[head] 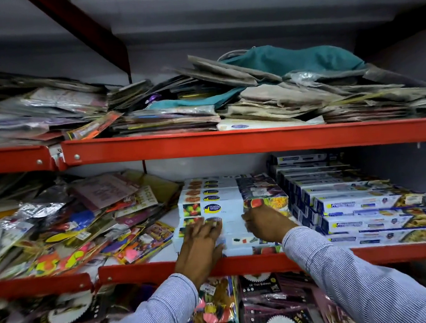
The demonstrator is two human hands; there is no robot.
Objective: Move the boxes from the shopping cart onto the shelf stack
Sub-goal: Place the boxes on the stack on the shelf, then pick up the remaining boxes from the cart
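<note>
A stack of long white boxes with fruit pictures (225,201) lies on the middle shelf (240,265), which has a red front rail. My left hand (200,241) rests with spread fingers on the front face of the lower boxes at the stack's left end. My right hand (265,224) presses against the front of the stack just right of centre, fingers curled against a box edge. Both sleeves are striped light blue. The shopping cart is out of view.
A second stack of white-and-blue boxes (363,208) sits right of the fruit boxes. Loose colourful packets (72,231) fill the shelf's left. The upper shelf (231,144) holds piled flat bags and a teal cloth (293,58). Foil balloon packs (269,307) lie below.
</note>
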